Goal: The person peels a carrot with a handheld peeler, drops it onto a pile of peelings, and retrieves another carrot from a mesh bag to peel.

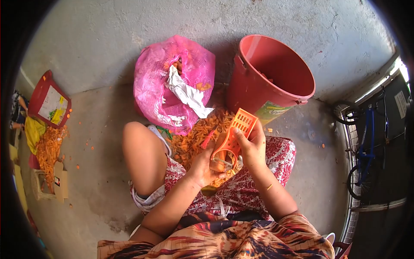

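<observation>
My right hand (255, 144) grips an orange plastic peeler (245, 121) by its slotted handle, thumb pressed along it. The peeler's wide arched end points down toward my left hand (202, 166). That hand is wrapped round a carrot (221, 156), which lies partly behind the peeler's arch. Below and beyond both hands, a heap of carrot peelings (189, 149) spreads between my legs. A thin red strip (208, 139) shows over the heap, just past my left fingers.
A pink mesh sack (148, 82) with carrots in its mouth and white crumpled sheeting (187, 95) stands ahead. Right of it is a tall red bucket (258, 93). Far left, a red tub (49, 99) lies near more peelings (49, 144). A blue bicycle (367, 142) stands at right.
</observation>
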Action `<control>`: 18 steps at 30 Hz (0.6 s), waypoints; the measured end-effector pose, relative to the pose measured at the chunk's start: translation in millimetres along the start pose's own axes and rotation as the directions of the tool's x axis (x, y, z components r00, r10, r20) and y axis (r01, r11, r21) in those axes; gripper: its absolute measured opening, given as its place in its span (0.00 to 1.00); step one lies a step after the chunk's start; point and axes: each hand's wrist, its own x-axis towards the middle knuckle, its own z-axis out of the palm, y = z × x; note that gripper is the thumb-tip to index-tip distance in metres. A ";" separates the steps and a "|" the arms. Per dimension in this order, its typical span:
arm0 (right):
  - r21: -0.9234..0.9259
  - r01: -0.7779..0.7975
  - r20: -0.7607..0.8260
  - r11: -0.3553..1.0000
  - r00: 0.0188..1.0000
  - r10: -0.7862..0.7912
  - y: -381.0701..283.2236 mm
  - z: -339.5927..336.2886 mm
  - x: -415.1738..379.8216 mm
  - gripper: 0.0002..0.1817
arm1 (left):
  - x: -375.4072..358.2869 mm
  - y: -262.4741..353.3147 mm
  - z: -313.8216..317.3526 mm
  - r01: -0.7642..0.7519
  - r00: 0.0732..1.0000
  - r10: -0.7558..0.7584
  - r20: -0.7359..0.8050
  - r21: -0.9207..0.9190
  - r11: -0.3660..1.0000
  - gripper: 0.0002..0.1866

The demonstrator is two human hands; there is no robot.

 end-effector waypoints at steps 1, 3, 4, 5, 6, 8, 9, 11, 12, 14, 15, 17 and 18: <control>-0.033 0.028 0.004 0.999 1.000 -0.028 0.4 0.7 0.1 0.18 | -1.7 -0.4 2.6 0.003 1.000 -0.003 -0.011 -0.009 1.000 0.21; -0.052 0.019 0.043 0.998 0.999 -0.017 5.5 0.2 -1.1 0.18 | -2.9 -0.2 6.1 0.005 1.000 -0.005 -0.006 -0.032 0.999 0.22; -0.062 0.015 0.062 0.998 0.998 -0.011 7.5 0.1 -2.2 0.17 | -3.2 0.2 6.9 0.003 1.000 -0.003 0.010 -0.047 0.999 0.22; -0.051 0.003 0.059 0.999 0.998 0.000 7.4 0.6 -3.2 0.17 | -3.4 0.5 7.1 0.000 1.000 0.001 0.025 -0.063 0.998 0.23; -0.053 -0.004 0.056 0.999 0.998 0.006 6.6 0.9 -4.3 0.17 | -3.1 1.1 7.1 0.007 0.999 -0.005 0.033 -0.064 0.998 0.23; -0.056 -0.019 0.050 0.998 0.999 0.021 5.4 1.4 -5.9 0.17 | -2.5 2.2 6.3 0.021 0.999 -0.017 0.046 -0.067 0.998 0.24; -0.106 0.055 0.028 0.993 0.998 -0.052 6.0 0.7 -4.6 0.17 | -1.6 0.7 1.9 0.041 0.997 -0.038 0.069 -0.048 0.998 0.24; -0.209 0.197 -0.005 0.958 0.979 -0.202 9.5 -3.0 4.5 0.16 | 1.0 -3.1 -9.8 0.083 0.990 -0.082 0.114 -0.007 0.996 0.24; -0.257 0.245 -0.061 0.935 0.961 -0.269 8.5 -13.3 16.2 0.15 | -0.2 -3.2 -7.8 0.080 0.987 -0.079 0.137 0.001 0.997 0.24; -0.423 0.193 -0.259 0.886 0.911 -0.322 5.3 -31.4 40.5 0.14 | -6.1 -5.2 1.8 0.074 0.980 -0.076 0.182 0.014 0.997 0.23; -0.446 0.162 -0.291 0.880 0.904 -0.314 10.1 -43.5 51.7 0.14 | -9.7 -5.6 6.7 0.061 0.987 -0.068 0.148 0.055 0.997 0.22; -0.434 0.157 -0.295 0.887 0.906 -0.304 12.8 -51.4 57.3 0.14 | -12.1 -1.7 16.1 0.066 0.993 -0.069 0.100 0.034 0.997 0.21; -0.354 0.169 -0.244 0.920 0.933 -0.265 8.7 -44.1 49.2 0.14 | -12.8 -1.1 17.7 0.066 0.995 -0.068 0.074 0.019 0.998 0.21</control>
